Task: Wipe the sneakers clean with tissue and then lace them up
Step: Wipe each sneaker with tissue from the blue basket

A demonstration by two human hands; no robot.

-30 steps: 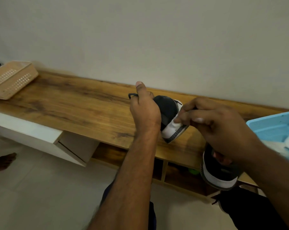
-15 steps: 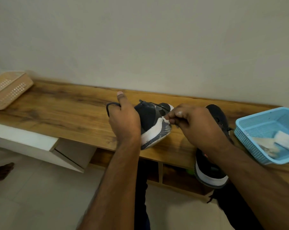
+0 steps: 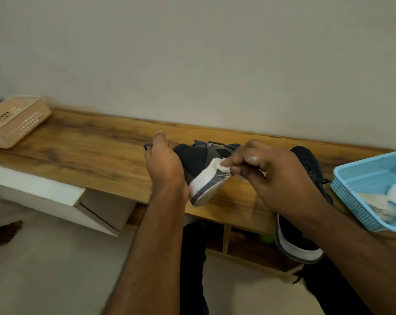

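I am gripping the heel end of a dark sneaker (image 3: pixel 198 160) with my left hand (image 3: pixel 164 165), fingers curled round it, tilting it sole-outward above the wooden desk (image 3: pixel 90 151). My right hand (image 3: pixel 269 176) is pinching a white tissue (image 3: pixel 222 165) in its grip, pressing it against the white midsole. The second sneaker (image 3: pixel 299 235) is lying on the desk under my right forearm, its heel overhanging the front edge. A blue basket (image 3: pixel 351 196) holding tissues is sitting right; a tan basket (image 3: pixel 15 121) far left.

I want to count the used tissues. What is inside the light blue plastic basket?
The light blue plastic basket holds crumpled white tissue pieces, some looking soiled. Their number is unclear: the frame edge cuts off its right part.
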